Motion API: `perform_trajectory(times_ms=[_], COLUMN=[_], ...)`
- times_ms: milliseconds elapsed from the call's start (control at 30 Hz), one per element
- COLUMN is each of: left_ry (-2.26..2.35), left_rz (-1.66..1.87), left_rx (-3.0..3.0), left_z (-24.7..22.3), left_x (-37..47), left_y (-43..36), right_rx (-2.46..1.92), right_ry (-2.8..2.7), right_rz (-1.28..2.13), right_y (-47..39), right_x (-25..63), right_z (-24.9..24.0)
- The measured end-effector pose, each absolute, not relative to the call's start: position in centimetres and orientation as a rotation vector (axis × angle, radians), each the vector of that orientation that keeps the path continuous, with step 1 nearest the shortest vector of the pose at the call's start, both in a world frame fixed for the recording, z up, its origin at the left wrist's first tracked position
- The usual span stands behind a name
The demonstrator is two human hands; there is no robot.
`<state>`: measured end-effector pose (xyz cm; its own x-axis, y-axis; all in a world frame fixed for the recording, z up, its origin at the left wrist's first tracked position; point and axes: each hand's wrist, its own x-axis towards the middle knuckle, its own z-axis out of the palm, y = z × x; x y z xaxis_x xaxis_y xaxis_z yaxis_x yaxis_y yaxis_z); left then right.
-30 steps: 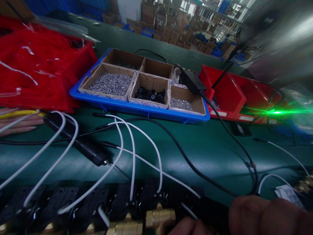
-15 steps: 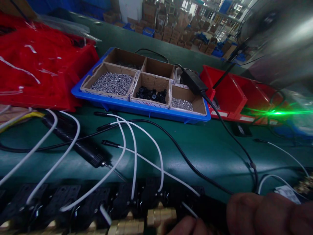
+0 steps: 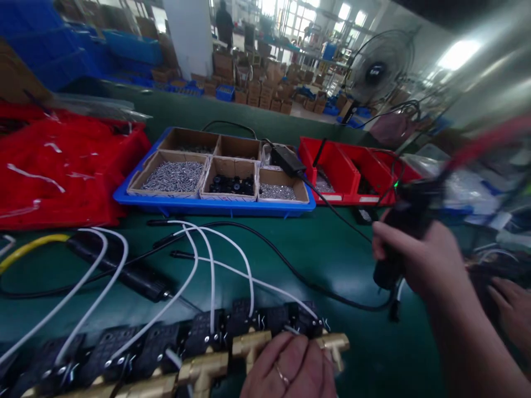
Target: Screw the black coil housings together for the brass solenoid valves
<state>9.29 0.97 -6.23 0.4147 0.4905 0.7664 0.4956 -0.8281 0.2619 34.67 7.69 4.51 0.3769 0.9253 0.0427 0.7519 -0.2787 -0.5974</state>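
At the front edge, my left hand [image 3: 290,367], wearing a ring, has its fingers closed over part of a row of brass tee fittings [image 3: 203,367]. Black plastic housings [image 3: 203,329] with white cables [image 3: 212,282] sit along that row. Off to the right, my right hand [image 3: 427,257] is wrapped around a black electric screwdriver [image 3: 410,213], raised above the bench and blurred by motion. Its tip cannot be made out. Another black electric screwdriver [image 3: 128,276] lies on the bench at left, its bit pointing toward the housings.
A blue tray [image 3: 232,208] holds cardboard boxes of screws and black parts. Red bins [image 3: 348,179] stand to its right, a red crate [image 3: 120,182] to its left. A black cord [image 3: 286,265] crosses the green bench [image 3: 332,251]. Another person's hand [image 3: 512,304] is at far right.
My right hand has moved up and away from the brass fittings, and the electric screwdriver now shows in it. My left hand is now more fully in view. The camera view has tilted up.
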Motion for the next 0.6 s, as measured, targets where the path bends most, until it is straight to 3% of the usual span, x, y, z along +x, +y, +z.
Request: perform_trajectory(times_ms=[300, 533, 600], left_ry=[-0.965, -0.979, -0.935], left_rz=[-1.56, -1.246, -1.019], left_rx=[-2.496, -2.583, -2.661], left_z=[-6.0, -8.6, -7.9], left_x=[10.2, 11.7, 11.2], left_y=[1.2, 1.4, 1.5], right_rx=[-2.263, -2.1, -2.061], right_ry=[-1.921, -2.06, -2.065], right_rz=[0.491, 0.528, 0.521], right_y=[10.9, 13.4, 13.8], right_x=[38.7, 43.2, 43.5], right_z=[-5.4, -6.7, -7.1])
